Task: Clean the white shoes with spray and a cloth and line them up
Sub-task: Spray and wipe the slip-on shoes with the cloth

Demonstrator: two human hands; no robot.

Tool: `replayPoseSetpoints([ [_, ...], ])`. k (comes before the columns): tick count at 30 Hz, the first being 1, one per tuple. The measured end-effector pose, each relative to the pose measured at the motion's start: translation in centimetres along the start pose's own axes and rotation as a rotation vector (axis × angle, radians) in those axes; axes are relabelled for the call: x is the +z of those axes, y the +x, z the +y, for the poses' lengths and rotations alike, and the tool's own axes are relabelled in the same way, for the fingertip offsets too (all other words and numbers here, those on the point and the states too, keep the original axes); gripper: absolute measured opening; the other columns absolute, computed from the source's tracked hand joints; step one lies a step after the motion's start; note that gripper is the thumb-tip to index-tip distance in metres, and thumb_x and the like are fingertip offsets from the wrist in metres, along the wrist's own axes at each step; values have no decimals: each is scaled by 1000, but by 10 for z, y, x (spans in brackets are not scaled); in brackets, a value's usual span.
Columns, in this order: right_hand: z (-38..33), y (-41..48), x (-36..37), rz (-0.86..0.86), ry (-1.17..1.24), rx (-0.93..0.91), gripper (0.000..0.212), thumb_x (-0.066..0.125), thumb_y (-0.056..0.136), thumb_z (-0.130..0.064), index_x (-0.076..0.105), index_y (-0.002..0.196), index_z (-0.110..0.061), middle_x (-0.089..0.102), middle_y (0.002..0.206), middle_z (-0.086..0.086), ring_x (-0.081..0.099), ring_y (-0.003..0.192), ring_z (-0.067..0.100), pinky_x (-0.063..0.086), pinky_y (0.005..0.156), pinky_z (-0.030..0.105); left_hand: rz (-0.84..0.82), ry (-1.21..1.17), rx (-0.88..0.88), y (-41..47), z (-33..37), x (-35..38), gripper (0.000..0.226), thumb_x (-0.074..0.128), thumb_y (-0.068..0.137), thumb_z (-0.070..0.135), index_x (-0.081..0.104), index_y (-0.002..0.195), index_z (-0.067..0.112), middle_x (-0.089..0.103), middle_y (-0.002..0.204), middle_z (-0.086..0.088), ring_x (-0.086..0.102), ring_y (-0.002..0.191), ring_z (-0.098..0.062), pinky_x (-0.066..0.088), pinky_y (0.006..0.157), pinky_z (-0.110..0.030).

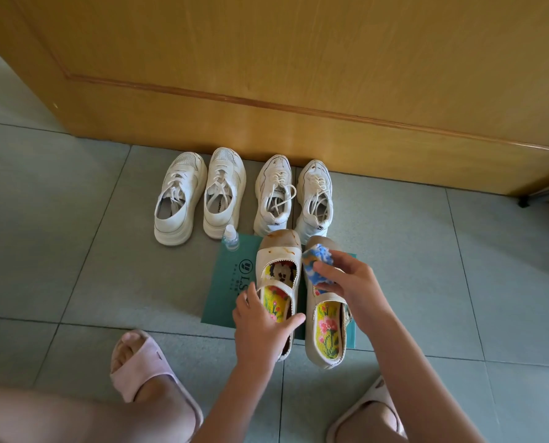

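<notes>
Two pink slippers are seen nearest, planted on the grey tiled floor, with both arms reaching forward between them. The heel end of a stained shoe is gripped by the left hand, fingers on its outer side and thumb laid across the opening. A bunched blue-and-white cloth is pinched in the right hand over the toe of a second strap shoe, which lies just beside the first; whether cloth and shoe touch cannot be told. Both shoes rest on a green sheet, at whose far corner a small clear spray bottle stands upright.

The wiping step appears to be in hand. It would be done best with the wiped shoe steadied, the cloth pressed flat rather than balled, and strokes drawn off the toe cap so that dirt is not smeared into the upper. The brown smudges and orange streaks on the stained shoe's toe may call for more spray first.

The pair is cream, with tan toe caps, scalloped edging and bright cross-stitch insoles. Four white sneakers are lined up beyond, against the wooden panel.
</notes>
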State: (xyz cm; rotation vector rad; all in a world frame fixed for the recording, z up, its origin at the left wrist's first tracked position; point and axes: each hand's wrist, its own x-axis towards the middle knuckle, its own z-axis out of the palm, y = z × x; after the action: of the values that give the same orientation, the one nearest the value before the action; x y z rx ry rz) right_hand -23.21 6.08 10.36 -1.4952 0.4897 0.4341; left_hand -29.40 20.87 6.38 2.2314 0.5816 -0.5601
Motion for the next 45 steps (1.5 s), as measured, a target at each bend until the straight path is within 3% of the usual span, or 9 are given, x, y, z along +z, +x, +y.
replayPoseSetpoints([
  [3,1,0,-1,13,8,5,23,71,81,-12,67,103,-14,72,98,9,69,87,21,57,80,34,70,125,-30,5,5,8,113,71,66,63,11,147,13,21,150,-7,25,137,-26,38,102,-38],
  [8,6,-2,2,53,0,1,27,71,81,-13,66,107,-12,72,98,8,69,87,21,57,79,32,113,145,-1,12,6,10,85,70,75,43,25,141,17,41,132,-2,42,118,-19,49,83,-32],
  [16,2,9,15,98,-192,-102,19,72,81,-14,68,97,-21,72,86,-1,68,78,11,55,73,28,127,216,46,11,-22,-10,77,69,77,39,28,140,21,45,128,2,44,116,-16,46,78,-27],
  [21,-1,49,34,200,-427,-200,34,76,77,-14,65,109,-17,67,95,-2,64,88,14,52,72,24,140,183,66,13,-34,-19,75,70,76,38,31,139,23,48,128,4,45,114,-16,44,78,-26],
  [25,0,76,50,207,-601,-240,32,72,79,-12,67,111,-15,64,99,-1,60,93,16,44,72,24,153,136,77,14,-39,-20,73,71,75,40,35,137,25,49,127,6,46,113,-15,45,79,-26],
  [30,14,90,59,283,-776,-285,27,68,84,-16,68,110,-15,66,105,4,60,96,21,46,73,26,156,170,92,15,-39,-16,77,69,75,49,32,138,26,46,127,7,45,114,-13,46,78,-25],
  [35,24,80,58,249,-748,-319,22,66,84,-15,70,105,-18,67,105,5,58,97,20,49,79,29,179,184,102,15,-41,-13,77,68,75,51,33,137,26,47,125,7,46,112,-12,48,76,-25],
  [39,31,59,60,178,-782,-382,22,67,83,-10,72,103,-16,65,103,4,52,93,15,39,75,22,181,202,94,15,-38,-12,75,66,76,50,31,138,25,45,127,6,45,114,-13,47,77,-26],
  [45,35,30,61,44,-788,-414,20,70,80,-8,72,100,-12,65,97,0,52,91,13,37,75,18,203,205,86,14,-37,-12,77,65,75,56,33,138,25,47,126,6,44,115,-13,45,75,-25],
])
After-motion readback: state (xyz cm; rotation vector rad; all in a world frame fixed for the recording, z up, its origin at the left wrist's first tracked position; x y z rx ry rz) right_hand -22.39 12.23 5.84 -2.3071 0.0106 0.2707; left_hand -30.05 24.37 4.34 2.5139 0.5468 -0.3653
